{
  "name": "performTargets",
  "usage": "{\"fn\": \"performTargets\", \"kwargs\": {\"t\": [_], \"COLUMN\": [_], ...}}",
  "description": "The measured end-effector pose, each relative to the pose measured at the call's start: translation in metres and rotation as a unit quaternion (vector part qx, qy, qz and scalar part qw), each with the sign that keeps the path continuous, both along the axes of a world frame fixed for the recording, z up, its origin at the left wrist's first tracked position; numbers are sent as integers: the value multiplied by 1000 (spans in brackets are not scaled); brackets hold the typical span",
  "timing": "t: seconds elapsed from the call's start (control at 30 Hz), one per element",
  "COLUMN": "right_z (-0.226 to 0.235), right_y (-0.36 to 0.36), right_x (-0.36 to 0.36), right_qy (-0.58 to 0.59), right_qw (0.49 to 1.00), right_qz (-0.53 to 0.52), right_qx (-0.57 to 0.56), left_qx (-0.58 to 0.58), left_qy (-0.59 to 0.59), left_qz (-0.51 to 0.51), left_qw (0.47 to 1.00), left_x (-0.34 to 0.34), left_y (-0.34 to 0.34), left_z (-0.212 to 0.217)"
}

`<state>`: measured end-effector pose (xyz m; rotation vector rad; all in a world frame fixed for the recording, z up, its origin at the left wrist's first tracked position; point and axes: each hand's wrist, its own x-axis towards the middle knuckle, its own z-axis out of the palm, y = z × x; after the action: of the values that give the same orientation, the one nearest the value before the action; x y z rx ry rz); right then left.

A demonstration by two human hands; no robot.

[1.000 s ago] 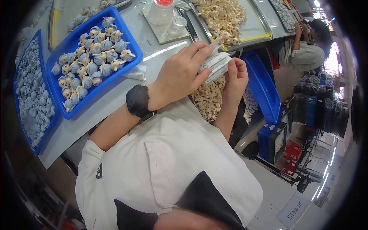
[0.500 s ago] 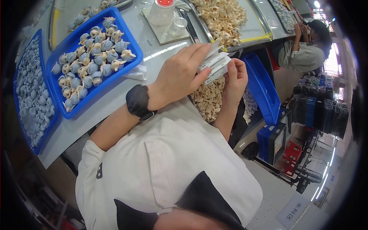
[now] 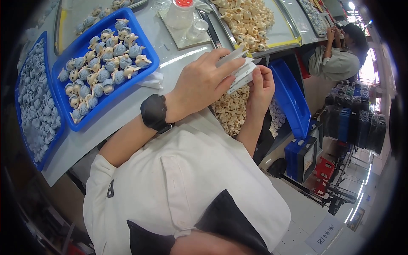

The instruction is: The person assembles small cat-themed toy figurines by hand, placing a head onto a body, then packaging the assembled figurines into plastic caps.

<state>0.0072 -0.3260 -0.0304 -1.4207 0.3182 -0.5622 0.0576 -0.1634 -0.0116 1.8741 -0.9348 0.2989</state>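
Both hands pinch white strips (image 3: 243, 73) above table edge: left hand (image 3: 203, 83) fingers closed over them, right hand (image 3: 260, 85) gripping from beside. Pose unchanged from second ago; handling continues. Blue tray (image 3: 149, 68) of figurines left.

2 blue trays (image 3: 148, 68) of small blue-grey figures (image 3: 102, 55) sit on the grey worktop (image 3: 127, 106); cream figures (image 3: 248, 21) fill a metal tray beyond, near a white jar (image 3: 180, 15).

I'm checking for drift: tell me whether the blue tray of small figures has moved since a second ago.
No. The blue tray lies at the same spot on the grey table, beside the other blue tray.
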Motion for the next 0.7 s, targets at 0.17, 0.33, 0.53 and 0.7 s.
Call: {"fn": "performTargets", "kwargs": {"t": [0.17,0.33,0.53,0.7], "right_z": [1,0,3,7], "right_y": [0,-1,1,8], "right_x": [0,1,2,5], "right_qy": [6,5,7,10], "right_qw": [1000,1000,1000,995], "right_qz": [0,2,3,-17], "right_qx": [-3,-6,-8,-98], "left_qx": [17,24,52,51], "left_qy": [-26,-35,-69,-51], "left_qz": [-4,-4,-15,-7], "left_qw": [1000,999,996,997], "left_x": [1,0,1,-2], "left_y": [1,0,1,1], "left_z": [-2,-2,-1,5]}}
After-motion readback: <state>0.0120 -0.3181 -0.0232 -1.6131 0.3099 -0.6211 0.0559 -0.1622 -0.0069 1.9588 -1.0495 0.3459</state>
